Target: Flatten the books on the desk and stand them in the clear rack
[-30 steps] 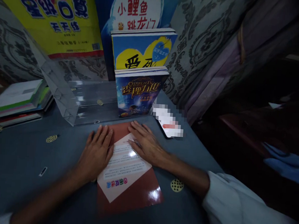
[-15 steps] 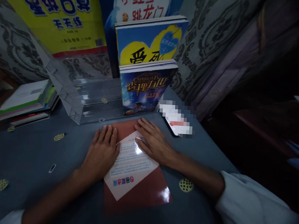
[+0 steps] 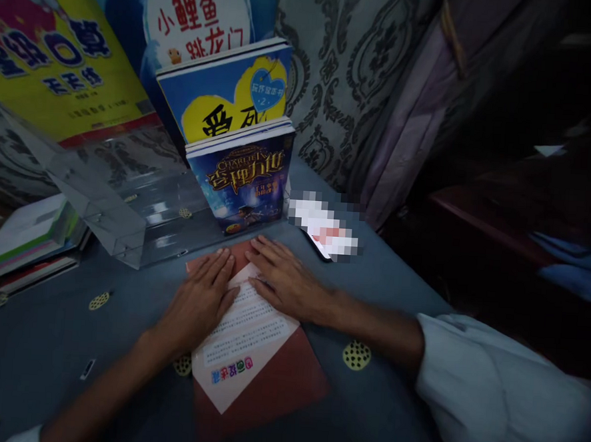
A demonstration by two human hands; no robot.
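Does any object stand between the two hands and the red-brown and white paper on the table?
Nothing visible does. The left hand and right hand rest directly on the paper. The nearest things lie outside it: the dark blue book beyond its far edge, the phone to the right.

Red-brown paper (image 3: 285, 387) with white, dark-printed section (image 3: 248, 338), blue-grey tabletop (image 3: 137, 398) with yellow, black-dotted motifs (image 3: 357, 355), dark-scrolled grey backdrop (image 3: 334, 77)
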